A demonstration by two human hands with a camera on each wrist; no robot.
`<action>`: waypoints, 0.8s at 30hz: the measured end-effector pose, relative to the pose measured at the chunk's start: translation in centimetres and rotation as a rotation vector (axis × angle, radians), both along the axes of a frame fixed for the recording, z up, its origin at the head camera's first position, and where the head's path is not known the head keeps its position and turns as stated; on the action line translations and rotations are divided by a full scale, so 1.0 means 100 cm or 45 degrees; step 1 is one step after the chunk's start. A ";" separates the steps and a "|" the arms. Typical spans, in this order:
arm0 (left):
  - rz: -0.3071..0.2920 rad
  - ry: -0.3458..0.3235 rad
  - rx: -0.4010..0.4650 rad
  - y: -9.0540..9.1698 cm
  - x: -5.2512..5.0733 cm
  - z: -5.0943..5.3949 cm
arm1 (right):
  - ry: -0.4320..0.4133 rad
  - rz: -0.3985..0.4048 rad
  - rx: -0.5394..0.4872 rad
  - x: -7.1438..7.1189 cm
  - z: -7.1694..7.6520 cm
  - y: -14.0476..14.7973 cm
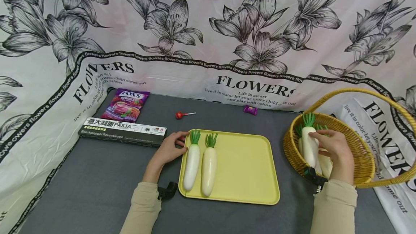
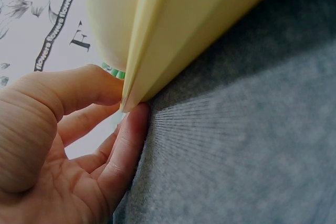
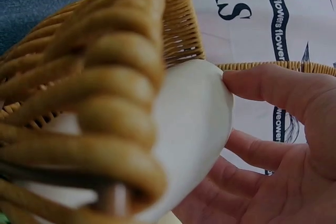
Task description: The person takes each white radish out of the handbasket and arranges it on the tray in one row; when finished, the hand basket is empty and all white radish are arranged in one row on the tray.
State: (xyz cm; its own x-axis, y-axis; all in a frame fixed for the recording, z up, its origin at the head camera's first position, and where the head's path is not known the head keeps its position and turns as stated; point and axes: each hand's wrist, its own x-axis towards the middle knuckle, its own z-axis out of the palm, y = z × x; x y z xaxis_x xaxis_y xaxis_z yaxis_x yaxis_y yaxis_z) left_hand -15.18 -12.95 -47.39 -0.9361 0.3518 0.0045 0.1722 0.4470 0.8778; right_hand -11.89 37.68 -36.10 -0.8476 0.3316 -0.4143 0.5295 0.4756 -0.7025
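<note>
A yellow tray (image 1: 240, 169) holds two white radishes with green tops, one (image 1: 191, 165) beside its left edge and another (image 1: 209, 170) to the right of it. My left hand (image 1: 169, 148) pinches the tray's left rim; in the left wrist view the thumb and fingers of that hand (image 2: 79, 135) close on the yellow rim (image 2: 157, 45). Over the wicker basket (image 1: 360, 158), my right hand (image 1: 336, 151) grips a white radish (image 1: 310, 147) by its side. The right wrist view shows this radish (image 3: 194, 124) between thumb and fingers, partly behind the basket's wicker (image 3: 115, 77).
More radishes (image 1: 325, 165) lie in the basket, whose tall handle (image 1: 383, 98) arches above it. Behind the tray are a red lollipop (image 1: 179, 115) and a small purple candy (image 1: 250, 109). A pasta box (image 1: 122, 133) and a purple candy bag (image 1: 126, 104) lie at the left.
</note>
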 end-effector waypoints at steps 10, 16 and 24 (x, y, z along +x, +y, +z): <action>0.007 0.000 -0.007 0.001 0.000 -0.001 | 0.027 -0.025 0.022 0.000 -0.001 -0.002; 0.009 -0.003 -0.006 0.001 0.000 0.000 | 0.058 -0.023 0.031 0.001 0.002 -0.003; 0.011 0.003 -0.010 0.001 0.000 0.000 | 0.148 -0.035 0.064 0.001 0.007 -0.006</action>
State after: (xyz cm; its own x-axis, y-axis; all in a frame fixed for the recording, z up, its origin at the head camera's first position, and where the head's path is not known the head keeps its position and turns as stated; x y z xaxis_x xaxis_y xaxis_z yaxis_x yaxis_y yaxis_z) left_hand -15.18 -12.82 -47.44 -0.9390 0.3440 0.0037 0.1703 0.4552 0.8740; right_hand -11.75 37.11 -35.35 -0.8794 0.3732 -0.2958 0.4589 0.4980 -0.7358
